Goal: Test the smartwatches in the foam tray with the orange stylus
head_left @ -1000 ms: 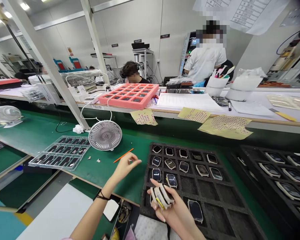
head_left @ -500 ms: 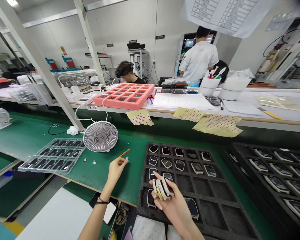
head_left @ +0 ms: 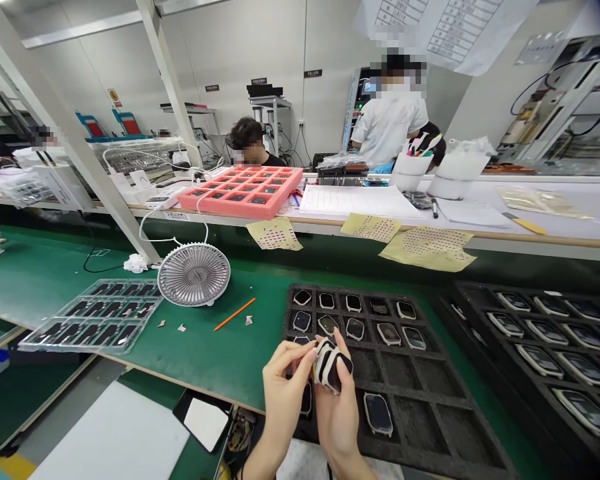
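My right hand [head_left: 341, 417] holds a small stack of watch bodies [head_left: 333, 367] with pale frames and dark faces, above the black foam tray [head_left: 420, 400]. From the left, my left hand [head_left: 286, 387] reaches in with thumb and fingers pinched at the stack's edge. A bit of yellow shows there, but what the fingertips grip is hidden. Several more watch bodies, such as one in the front row [head_left: 379, 413], lie in the tray's compartments. On the green bench, a small white scrap [head_left: 249, 321] lies beside an orange stick [head_left: 235, 315].
A round fan [head_left: 194, 275] stands left of the stick. Beyond it lies a clear plastic tray [head_left: 30, 343] with black parts. A second foam tray of watches [head_left: 485, 333] is at right. On the shelf sits a pink foam tray [head_left: 240, 211]. Other people are beyond.
My left hand has left the white scrap on the bench by the orange stick and moved right to the watch stack. My right hand has turned the stack slightly.
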{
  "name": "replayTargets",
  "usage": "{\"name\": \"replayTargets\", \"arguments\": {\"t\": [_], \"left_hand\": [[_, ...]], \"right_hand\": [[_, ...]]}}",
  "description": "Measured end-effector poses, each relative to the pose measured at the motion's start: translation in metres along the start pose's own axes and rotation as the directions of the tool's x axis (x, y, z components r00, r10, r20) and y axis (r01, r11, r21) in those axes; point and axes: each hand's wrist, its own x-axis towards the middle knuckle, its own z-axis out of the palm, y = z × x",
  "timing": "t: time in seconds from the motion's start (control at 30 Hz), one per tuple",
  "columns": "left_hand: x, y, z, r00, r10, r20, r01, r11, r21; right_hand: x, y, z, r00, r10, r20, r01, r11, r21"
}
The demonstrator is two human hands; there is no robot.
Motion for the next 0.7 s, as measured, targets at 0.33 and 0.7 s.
{"name": "replayTargets", "arguments": {"t": [0.33,0.7], "left_hand": [[-0.004,-0.003,0.017,0.997,-0.007,-0.079,0.008,1.000,0.009],[-0.003,-0.004,0.022,0.999,0.006,-0.036,-0.005,1.000,0.028]], "right_hand": [[-0.005,0.006,-0.004,0.996,-0.083,-0.022,0.079,0.988,-0.132],[0.000,0.012,-0.010,0.988,-0.150,-0.037,0.141,0.973,-0.182]]}}
